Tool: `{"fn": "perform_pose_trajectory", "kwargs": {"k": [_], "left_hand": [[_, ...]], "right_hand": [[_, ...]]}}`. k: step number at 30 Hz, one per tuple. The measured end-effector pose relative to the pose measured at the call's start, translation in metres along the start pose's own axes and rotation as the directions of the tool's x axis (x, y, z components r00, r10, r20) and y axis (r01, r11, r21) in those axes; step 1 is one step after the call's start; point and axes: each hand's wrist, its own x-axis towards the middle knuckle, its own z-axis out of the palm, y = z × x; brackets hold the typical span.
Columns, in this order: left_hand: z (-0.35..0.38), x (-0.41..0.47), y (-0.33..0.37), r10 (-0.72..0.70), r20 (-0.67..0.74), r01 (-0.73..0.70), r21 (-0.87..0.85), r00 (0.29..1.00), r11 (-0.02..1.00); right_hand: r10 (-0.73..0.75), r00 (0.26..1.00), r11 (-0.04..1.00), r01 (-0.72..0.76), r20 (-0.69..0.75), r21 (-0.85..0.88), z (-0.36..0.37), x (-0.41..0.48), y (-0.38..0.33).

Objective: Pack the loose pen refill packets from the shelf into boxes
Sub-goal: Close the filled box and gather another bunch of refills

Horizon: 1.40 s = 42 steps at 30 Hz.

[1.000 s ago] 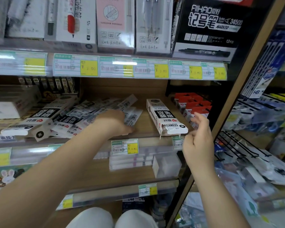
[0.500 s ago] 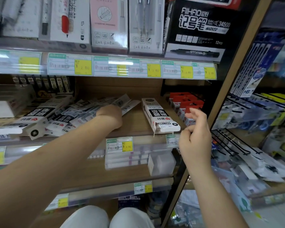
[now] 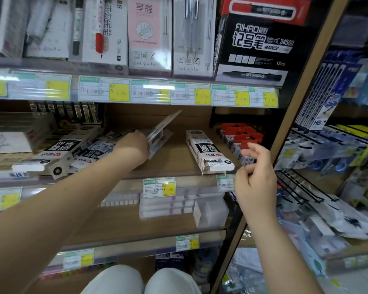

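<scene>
On the middle wooden shelf [image 3: 174,164] my left hand [image 3: 132,148] grips a bundle of clear pen refill packets [image 3: 159,132], tilted up on edge above the shelf. More loose refill packets [image 3: 94,149] lie in a heap to its left. A white and black refill box [image 3: 208,152] lies on the shelf to the right, its near end flap open. My right hand [image 3: 254,179] hovers just in front of that open end, fingers loosely curled and holding nothing. Another long refill box [image 3: 55,151] lies at the left of the heap.
Red-topped packs [image 3: 240,136] stand to the right of the box. A black marker carton [image 3: 257,43] and pen boxes fill the shelf above. Clear plastic cases [image 3: 179,205] sit on the shelf below. A slanted wooden upright [image 3: 293,107] borders hanging racks on the right.
My left hand has gathered packets from the heap and lifted them up on edge. My right hand stays in front of the box's open end.
</scene>
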Motion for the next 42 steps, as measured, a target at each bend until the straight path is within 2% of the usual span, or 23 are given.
{"fn": "perform_pose_trajectory", "kwargs": {"k": [9, 12, 14, 18, 19, 21, 23, 26, 29, 32, 34, 35, 37, 38, 40, 42], "left_hand": [[-0.004, -0.004, -0.013, 0.049, -0.007, -0.049, -0.103, 0.999, 0.993], [-0.009, -0.006, -0.016, 0.073, -0.049, -0.079, -0.12, 0.996, 0.99], [-0.016, -0.012, -0.019, 0.12, -0.064, -0.126, -0.097, 0.991, 0.987], [-0.038, -0.037, -0.025, 0.303, -0.081, -0.302, 0.024, 0.95, 0.953], [-0.045, -0.044, -0.026, 0.322, -0.024, -0.322, 0.016, 0.946, 0.947], [-0.062, -0.059, -0.028, 0.324, 0.187, -0.309, -0.106, 0.927, 0.945], [-0.078, -0.072, -0.029, 0.347, 0.394, -0.278, -0.223, 0.851, 0.934], [-0.092, -0.084, -0.028, 0.366, 0.599, -0.288, -0.226, 0.712, 0.931], [-0.092, -0.094, -0.018, 0.349, 0.727, -0.326, -0.181, 0.591, 0.928], [-0.085, -0.1, -0.008, 0.356, 0.754, -0.313, -0.209, 0.551, 0.926], [-0.082, -0.104, -0.004, 0.392, 0.708, -0.361, -0.205, 0.587, 0.91], [-0.082, -0.105, -0.004, 0.421, 0.638, -0.426, -0.156, 0.645, 0.891], [-0.083, -0.104, -0.007, 0.484, 0.404, -0.53, 0.003, 0.776, 0.848], [-0.083, -0.102, -0.009, 0.51, 0.266, -0.527, -0.008, 0.818, 0.85], [-0.078, -0.1, -0.014, 0.474, 0.018, -0.449, -0.292, 0.88, 0.844], [-0.064, -0.101, -0.013, 0.35, -0.156, -0.368, -0.616, 0.924, 0.697]], "right_hand": [[0.005, 1.0, 1.0, -0.005, 0.014, -0.014, 0.0, -0.004, -0.007], [0.009, 1.0, 1.0, -0.009, 0.015, -0.006, -0.001, -0.005, -0.008], [0.015, 1.0, 1.0, -0.015, 0.021, -0.003, -0.004, -0.005, -0.009], [0.003, 1.0, 1.0, -0.002, 0.022, -0.031, -0.01, -0.005, -0.018], [-0.012, 1.0, 0.999, 0.013, 0.023, -0.038, -0.01, -0.005, -0.023], [-0.08, 0.996, 0.994, 0.083, 0.048, -0.065, -0.01, -0.005, -0.038], [-0.194, 0.974, 0.967, 0.209, 0.116, -0.143, -0.007, -0.008, -0.055], [-0.28, 0.904, 0.903, 0.362, 0.322, -0.231, -0.005, -0.011, -0.081], [-0.28, 0.812, 0.836, 0.468, 0.512, -0.286, -0.001, -0.016, -0.098], [-0.32, 0.753, 0.798, 0.542, 0.575, -0.264, 0.005, -0.023, -0.105], [-0.282, 0.728, 0.833, 0.509, 0.625, -0.216, 0.006, -0.024, -0.1], [-0.253, 0.723, 0.855, 0.478, 0.642, -0.201, 0.006, -0.024, -0.095], [-0.152, 0.707, 0.922, 0.353, 0.691, -0.158, 0.005, -0.023, -0.079], [-0.074, 0.694, 0.966, 0.228, 0.716, -0.121, 0.004, -0.023, -0.072], [0.07, 0.668, 0.997, -0.08, 0.741, -0.022, 0.002, -0.026, -0.06], [0.141, 0.649, 0.949, -0.304, 0.747, 0.085, 0.0, -0.031, -0.054]]}}
